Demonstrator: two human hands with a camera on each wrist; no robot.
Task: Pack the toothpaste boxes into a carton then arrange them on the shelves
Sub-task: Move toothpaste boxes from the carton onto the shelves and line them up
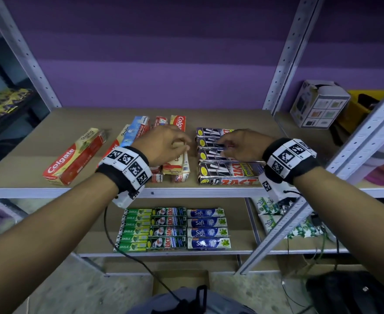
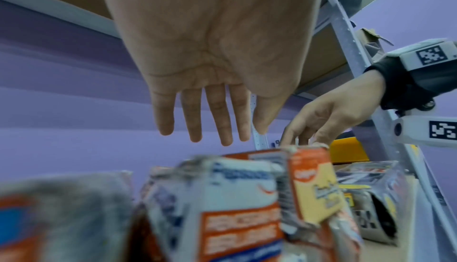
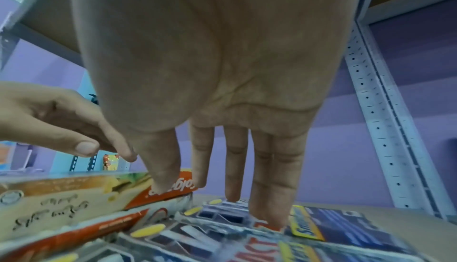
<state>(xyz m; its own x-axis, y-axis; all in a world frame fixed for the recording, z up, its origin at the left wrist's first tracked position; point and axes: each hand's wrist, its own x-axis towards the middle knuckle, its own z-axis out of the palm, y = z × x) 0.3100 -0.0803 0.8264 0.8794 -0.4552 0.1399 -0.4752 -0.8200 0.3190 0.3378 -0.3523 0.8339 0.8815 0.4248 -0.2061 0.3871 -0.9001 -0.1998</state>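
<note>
The head camera looks from above, forward and down, on the upper shelf (image 1: 109,191), both forearms and the lower shelf under them. The left wrist camera sits low behind the left hand (image 2: 212,55) and looks along the palm towards the purple wall, very near to the Colgate boxes (image 2: 230,203). The right wrist camera looks the same way along the right hand (image 3: 210,70), close above the black Zact boxes (image 3: 222,233). Each wrist view shows also the other hand, and all three views share the boxes.
</note>
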